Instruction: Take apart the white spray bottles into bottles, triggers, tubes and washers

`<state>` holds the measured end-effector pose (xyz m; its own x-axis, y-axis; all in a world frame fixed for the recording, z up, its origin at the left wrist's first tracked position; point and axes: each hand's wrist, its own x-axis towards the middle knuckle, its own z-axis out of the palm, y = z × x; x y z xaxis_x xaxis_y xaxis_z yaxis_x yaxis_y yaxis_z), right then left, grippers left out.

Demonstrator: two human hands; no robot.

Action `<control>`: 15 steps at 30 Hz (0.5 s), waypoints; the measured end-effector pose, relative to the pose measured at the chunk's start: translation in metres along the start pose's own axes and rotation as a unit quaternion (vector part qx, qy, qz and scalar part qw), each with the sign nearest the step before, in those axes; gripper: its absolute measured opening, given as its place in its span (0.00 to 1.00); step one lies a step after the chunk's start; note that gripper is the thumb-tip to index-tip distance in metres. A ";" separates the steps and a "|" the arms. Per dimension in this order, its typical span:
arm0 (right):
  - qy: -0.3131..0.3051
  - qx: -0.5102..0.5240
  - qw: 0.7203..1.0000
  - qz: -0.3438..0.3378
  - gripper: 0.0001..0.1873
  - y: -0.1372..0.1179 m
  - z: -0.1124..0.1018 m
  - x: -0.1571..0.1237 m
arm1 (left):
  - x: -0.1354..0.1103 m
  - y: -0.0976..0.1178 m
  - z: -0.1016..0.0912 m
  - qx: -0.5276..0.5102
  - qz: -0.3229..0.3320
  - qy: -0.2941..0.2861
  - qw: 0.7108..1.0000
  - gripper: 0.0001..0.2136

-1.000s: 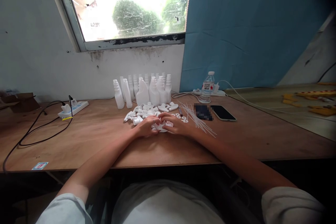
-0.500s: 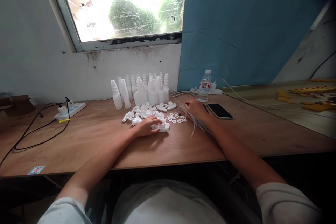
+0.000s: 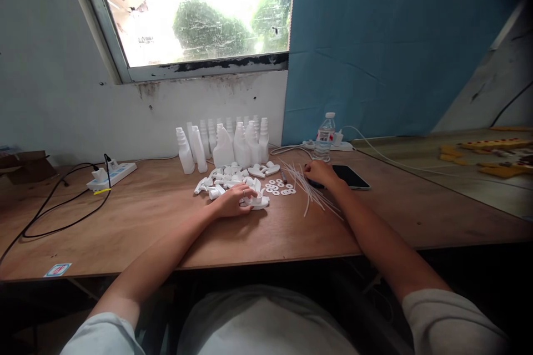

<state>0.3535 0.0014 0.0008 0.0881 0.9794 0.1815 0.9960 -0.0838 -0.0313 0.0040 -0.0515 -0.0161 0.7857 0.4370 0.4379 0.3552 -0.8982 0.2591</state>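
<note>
My left hand is closed round a white spray trigger head at the near edge of a pile of such trigger heads. Just right of it, small white ring washers lie flat beside a short dark pen-like stick. A loose bundle of thin white tubes lies spread on the wooden table. At its right edge my right hand is curled, fingers down, over a dark flat item. The fingertips are partly hidden.
White spray bottles stand in rows by the wall. Further right are a water bottle and a smartphone near my right wrist. A power strip with black cables lies on the left; the table's front edge is near me.
My right hand has moved right and slightly toward me, off the tubes and onto the dark flat item. My left hand stays on the trigger head.
</note>
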 end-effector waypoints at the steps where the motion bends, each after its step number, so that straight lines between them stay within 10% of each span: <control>1: -0.003 -0.007 1.000 -0.005 0.16 -0.002 0.002 0.001 | 0.000 -0.001 0.000 -0.002 0.000 0.002 1.000 0.13; 15: 0.099 0.057 0.992 0.052 0.10 -0.009 -0.010 -0.004 | -0.002 -0.001 0.002 -0.005 -0.005 0.009 1.000 0.12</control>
<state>0.3445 -0.0033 0.0100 0.2024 0.9101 0.3615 0.9742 -0.1496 -0.1688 0.0028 -0.0513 -0.0190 0.7726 0.4463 0.4516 0.3577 -0.8936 0.2712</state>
